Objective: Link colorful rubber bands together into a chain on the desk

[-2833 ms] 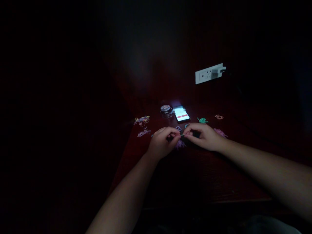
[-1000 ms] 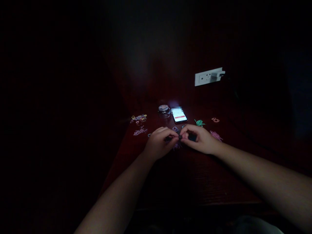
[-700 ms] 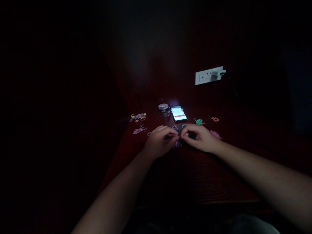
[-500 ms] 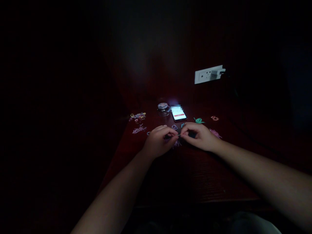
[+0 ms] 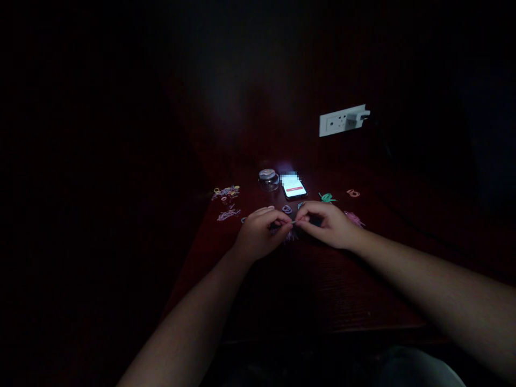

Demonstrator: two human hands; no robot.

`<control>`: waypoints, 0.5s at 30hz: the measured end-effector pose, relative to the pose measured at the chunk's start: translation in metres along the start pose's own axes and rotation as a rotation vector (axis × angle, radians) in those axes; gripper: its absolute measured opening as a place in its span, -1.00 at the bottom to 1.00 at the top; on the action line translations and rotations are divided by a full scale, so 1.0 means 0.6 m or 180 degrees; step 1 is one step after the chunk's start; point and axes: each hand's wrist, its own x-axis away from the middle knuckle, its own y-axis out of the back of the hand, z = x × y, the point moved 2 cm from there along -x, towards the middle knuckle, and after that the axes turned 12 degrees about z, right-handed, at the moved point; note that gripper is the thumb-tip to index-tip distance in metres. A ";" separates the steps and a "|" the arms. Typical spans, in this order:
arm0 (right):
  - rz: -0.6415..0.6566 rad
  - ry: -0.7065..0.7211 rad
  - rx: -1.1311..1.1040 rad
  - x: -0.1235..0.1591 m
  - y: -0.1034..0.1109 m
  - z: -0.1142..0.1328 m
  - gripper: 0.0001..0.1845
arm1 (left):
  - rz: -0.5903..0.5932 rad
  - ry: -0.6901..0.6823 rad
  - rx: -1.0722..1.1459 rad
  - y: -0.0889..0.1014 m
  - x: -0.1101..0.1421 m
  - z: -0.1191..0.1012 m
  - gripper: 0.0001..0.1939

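Observation:
My left hand (image 5: 262, 232) and my right hand (image 5: 328, 224) meet fingertip to fingertip above the table. A thin, pale rubber band (image 5: 294, 222) is pinched between them, its far parts hidden by the fingers. Just below lies a bunch of purple rubber bands (image 5: 290, 236), partly covered by my left hand. Behind the fingertips sits a small purple loop (image 5: 286, 209). Pink bands (image 5: 355, 219) show beside my right wrist, and green bands (image 5: 327, 197) lie beyond that hand.
A clear lidded jar (image 5: 268, 180) stands behind the hands, beside a lit phone (image 5: 294, 185). Mixed coloured bands (image 5: 226, 193) and a lilac pile (image 5: 228, 214) lie at the left; orange bands (image 5: 353, 193) at the right. A wall socket (image 5: 342, 121) holds a plug. The surroundings are very dark.
The fingertips of both hands have come slightly closer together, and less of the rubber band shows between them. The whole view has shifted a little.

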 end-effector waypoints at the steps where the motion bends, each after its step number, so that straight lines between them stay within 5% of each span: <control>1: -0.0005 -0.0006 0.0002 0.000 0.000 -0.001 -0.90 | 0.0002 0.0007 0.0004 0.000 0.000 0.001 -0.97; 15: 0.0031 0.0068 0.0004 -0.001 -0.004 -0.001 -0.94 | 0.0006 -0.0055 0.0058 0.001 0.000 -0.003 -0.96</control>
